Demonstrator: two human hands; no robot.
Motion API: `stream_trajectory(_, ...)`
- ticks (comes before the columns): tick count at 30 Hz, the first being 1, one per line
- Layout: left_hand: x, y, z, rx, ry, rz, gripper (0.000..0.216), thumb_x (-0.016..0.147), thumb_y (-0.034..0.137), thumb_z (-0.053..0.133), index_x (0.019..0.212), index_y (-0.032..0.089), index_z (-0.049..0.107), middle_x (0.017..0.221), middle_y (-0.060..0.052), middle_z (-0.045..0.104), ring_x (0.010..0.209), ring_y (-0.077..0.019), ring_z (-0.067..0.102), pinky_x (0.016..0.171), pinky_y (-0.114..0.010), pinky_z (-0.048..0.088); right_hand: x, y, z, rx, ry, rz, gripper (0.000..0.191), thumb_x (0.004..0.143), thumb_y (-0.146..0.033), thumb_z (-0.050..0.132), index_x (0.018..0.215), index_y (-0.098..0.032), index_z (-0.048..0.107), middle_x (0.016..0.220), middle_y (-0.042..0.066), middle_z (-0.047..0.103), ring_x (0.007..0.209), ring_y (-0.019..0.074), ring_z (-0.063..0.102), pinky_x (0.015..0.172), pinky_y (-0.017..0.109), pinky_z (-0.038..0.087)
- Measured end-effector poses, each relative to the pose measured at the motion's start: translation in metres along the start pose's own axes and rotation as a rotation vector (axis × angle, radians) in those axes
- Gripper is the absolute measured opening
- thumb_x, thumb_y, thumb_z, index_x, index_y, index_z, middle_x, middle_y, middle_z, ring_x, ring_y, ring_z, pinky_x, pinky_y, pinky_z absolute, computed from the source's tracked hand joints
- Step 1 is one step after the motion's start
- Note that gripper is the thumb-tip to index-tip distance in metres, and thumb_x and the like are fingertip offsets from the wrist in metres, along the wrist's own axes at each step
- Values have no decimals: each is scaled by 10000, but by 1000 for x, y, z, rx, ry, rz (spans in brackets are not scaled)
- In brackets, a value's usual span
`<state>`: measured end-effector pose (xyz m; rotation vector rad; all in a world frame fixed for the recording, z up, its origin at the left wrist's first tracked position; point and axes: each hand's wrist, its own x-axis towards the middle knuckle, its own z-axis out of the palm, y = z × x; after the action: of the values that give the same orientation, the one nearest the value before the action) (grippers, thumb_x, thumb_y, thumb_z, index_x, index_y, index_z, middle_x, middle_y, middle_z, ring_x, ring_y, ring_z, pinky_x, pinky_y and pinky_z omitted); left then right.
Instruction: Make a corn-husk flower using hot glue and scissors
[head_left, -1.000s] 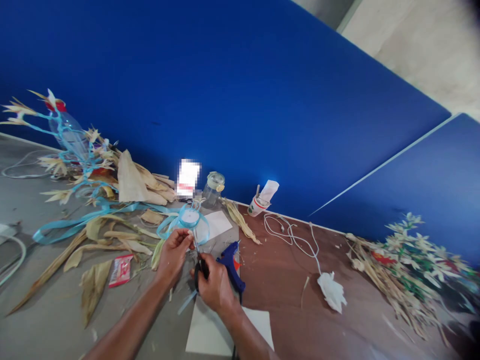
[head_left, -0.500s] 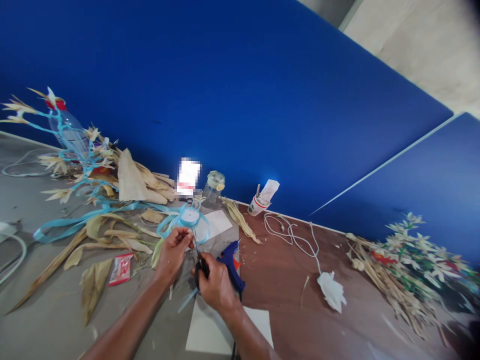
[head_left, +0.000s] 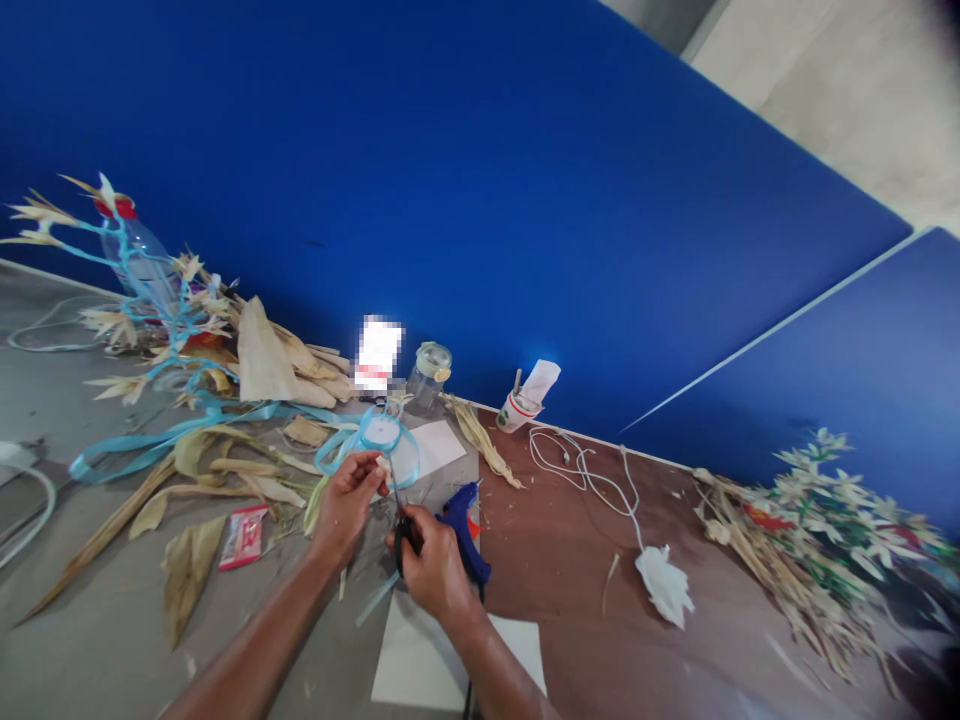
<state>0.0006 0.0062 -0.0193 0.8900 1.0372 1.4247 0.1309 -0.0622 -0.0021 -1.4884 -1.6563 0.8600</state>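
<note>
My right hand (head_left: 433, 568) is closed round the black handles of a pair of scissors (head_left: 398, 512), whose thin blades point up toward my left hand. My left hand (head_left: 349, 500) pinches a small pale piece at the blade tips; I cannot make out what it is. Just beyond the hands lies a spool of light blue ribbon (head_left: 379, 435) with loose loops. A blue glue gun (head_left: 463, 533) rests on the table right beside my right hand. A pale blue strip (head_left: 375, 600) lies under the hands.
Dried husk leaves (head_left: 196, 500) and blue ribbon litter the grey table on the left, with a plastic bottle (head_left: 139, 262) behind. A glass jar (head_left: 427, 376), paper cup (head_left: 517, 406), white cable (head_left: 577, 470), white husk flower (head_left: 664, 585), white sheets (head_left: 420, 660) and a flower bundle (head_left: 817, 530) lie around.
Both hands stay nearly still; the left hand's fingers shifted slightly at the scissor tips. The view drifted a little.
</note>
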Motion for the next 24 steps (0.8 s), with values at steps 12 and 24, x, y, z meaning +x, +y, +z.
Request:
stream_trajectory(12,-6,9,6,-319,47,-165,271,609,310,785,742,170,595,688,44,590,549,-69,515,565,-202,413,6,9,12,647,80,200,293,699,-298,665,943,-187,549,630,-38,572,542,104,521,528,217,420)
stream_trajectory(24,-27,10,25,-276,-221,-364,285,597,293,803,703,160,574,651,16,606,533,-77,510,549,-211,420,11,7,7,629,433,65,421,729,-322,626,1085,-189,446,898,44,620,734,150,622,663,282,538)
